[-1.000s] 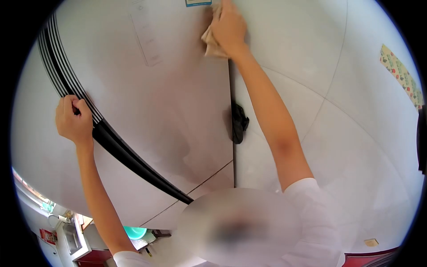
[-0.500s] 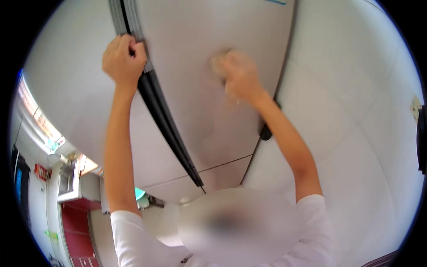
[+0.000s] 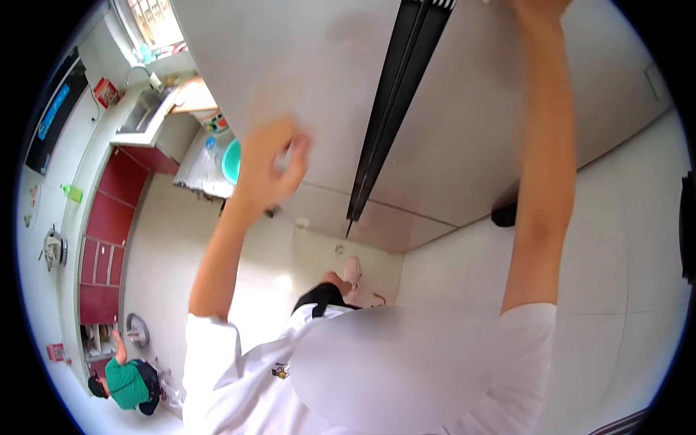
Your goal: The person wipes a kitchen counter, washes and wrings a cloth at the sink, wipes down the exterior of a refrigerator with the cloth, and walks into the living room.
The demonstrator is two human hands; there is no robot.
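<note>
A tall grey refrigerator [image 3: 464, 138] with two doors fills the middle of the view. A black vertical handle strip [image 3: 388, 119] runs between the doors. My left hand [image 3: 272, 163] is off the handle, in front of the left door [image 3: 304, 65]. Its fingers are loosely curved, with a gap to the thumb and nothing visible in them; motion blurs the fingertips. High on the right door, my right hand [image 3: 542, 10] is cut off by the upper edge of the view. Its fingers and anything in them are hidden.
At left, a kitchen counter with red cabinets [image 3: 112, 217] holds a sink [image 3: 143, 110]. A green basin [image 3: 231, 162] stands beside the refrigerator. A person in a green shirt [image 3: 127, 384] is low at the far left. White wall tiles [image 3: 602, 232] are on the right.
The view has swung left and down. My left hand has let go of the handle strip. My right hand, earlier on the right door with a blurred pale thing, has gone up to the view's edge.
</note>
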